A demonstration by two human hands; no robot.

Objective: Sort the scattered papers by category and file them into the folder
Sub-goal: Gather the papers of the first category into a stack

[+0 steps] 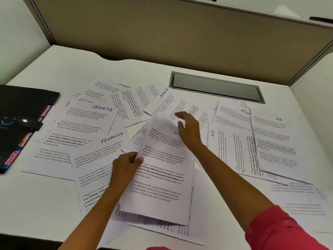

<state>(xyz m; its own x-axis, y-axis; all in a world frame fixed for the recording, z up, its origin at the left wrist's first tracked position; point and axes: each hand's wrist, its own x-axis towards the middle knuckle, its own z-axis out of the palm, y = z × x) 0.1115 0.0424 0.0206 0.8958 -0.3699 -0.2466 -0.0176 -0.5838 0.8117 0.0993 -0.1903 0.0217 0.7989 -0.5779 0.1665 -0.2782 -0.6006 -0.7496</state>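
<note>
Printed white sheets lie scattered over the white desk point(45, 199), hand-labelled SPORTS point(102, 108), FINANCE point(111, 137) and HR point(279, 119). My left hand point(126, 165) pinches the left edge of a small stack of sheets point(162, 177) lifted near the middle; its heading starts with "A" and is partly hidden. My right hand point(187, 129) hovers over the stack's top right corner with fingers spread, touching or just above the paper. A black folder point(21, 112) with coloured tabs lies at the left edge of the desk.
A grey cable-tray lid point(216, 86) is set into the desk behind the papers. A beige partition wall point(162, 29) closes the back, with side walls left and right. More sheets hang near the front edge.
</note>
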